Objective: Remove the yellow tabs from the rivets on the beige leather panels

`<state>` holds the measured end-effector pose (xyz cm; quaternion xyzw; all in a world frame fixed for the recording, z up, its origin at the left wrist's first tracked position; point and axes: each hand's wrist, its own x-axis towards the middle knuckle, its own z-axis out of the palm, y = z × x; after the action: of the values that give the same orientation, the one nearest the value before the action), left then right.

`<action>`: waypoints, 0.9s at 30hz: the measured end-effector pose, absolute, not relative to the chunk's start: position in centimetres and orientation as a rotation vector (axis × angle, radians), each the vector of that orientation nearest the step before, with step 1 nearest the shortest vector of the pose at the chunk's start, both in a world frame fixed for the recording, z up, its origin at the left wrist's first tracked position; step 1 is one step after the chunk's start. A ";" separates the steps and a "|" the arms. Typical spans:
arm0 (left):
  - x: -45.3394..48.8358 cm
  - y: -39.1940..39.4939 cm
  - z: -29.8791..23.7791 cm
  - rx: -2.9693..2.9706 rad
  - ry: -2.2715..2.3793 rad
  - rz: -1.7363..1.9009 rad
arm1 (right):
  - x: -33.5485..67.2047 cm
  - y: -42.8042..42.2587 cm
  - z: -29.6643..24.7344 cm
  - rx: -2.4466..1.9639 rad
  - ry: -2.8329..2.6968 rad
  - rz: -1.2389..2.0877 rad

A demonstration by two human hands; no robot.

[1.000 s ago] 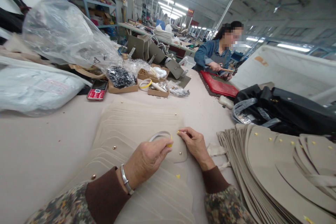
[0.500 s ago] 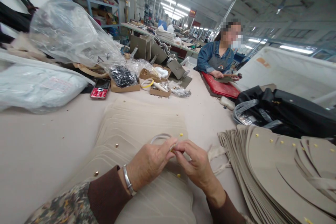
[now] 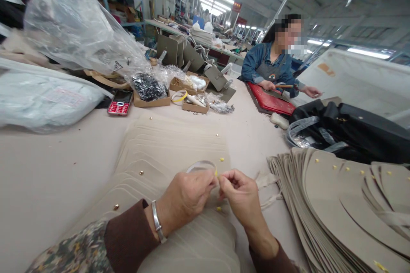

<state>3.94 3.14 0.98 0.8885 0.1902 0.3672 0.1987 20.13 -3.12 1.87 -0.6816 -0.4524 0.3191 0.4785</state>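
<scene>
My left hand pinches a thin roll of tape with a yellow edge, held over a fanned stack of beige leather pieces. My right hand meets it fingertip to fingertip, its fingers pinched at the yellow tape end. Small yellow tape bits and metal studs dot the beige pieces. A silver bracelet sits on my left wrist.
A second fanned pile of beige pieces lies at right, black bags behind it. Plastic bags, a red phone and small cardboard boxes of hardware lie at the back. A person in a blue jacket works on a red mat.
My right hand left the beige piece, where it pressed a yellow bit, and came to the tape roll in my left hand. The person opposite reached one hand out sideways.
</scene>
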 end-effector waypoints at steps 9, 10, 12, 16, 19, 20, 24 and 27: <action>4.0 3.7 0.4 2.848 0.833 0.425 | 24.4 -4.7 -0.4 -1.807 -1.017 1.109; 4.1 3.7 0.5 2.850 0.848 0.356 | 24.3 -4.8 -0.6 -1.833 -1.033 1.091; 4.2 3.7 0.8 2.837 0.859 0.268 | 23.9 -4.8 -0.9 -1.887 -1.088 1.039; 4.4 3.7 1.0 2.802 0.866 0.235 | 23.2 -4.4 -0.6 -1.946 -1.305 0.861; 4.4 3.7 0.9 2.803 0.849 0.271 | 23.1 -4.1 -0.3 -1.959 -1.428 0.740; 4.4 3.7 0.9 2.803 0.847 0.282 | 23.1 -4.1 -0.3 -1.962 -1.443 0.714; 4.3 3.8 0.7 2.782 0.864 0.300 | 23.6 -4.7 -0.7 -1.971 -1.369 0.674; 4.3 3.8 0.7 2.789 0.851 0.286 | 23.8 -5.6 -1.0 -1.943 -1.377 0.716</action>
<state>4.32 3.81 0.71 0.9465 0.2888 0.0972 0.1058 23.77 -5.55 -1.00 -0.7399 -0.5242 0.2727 0.3215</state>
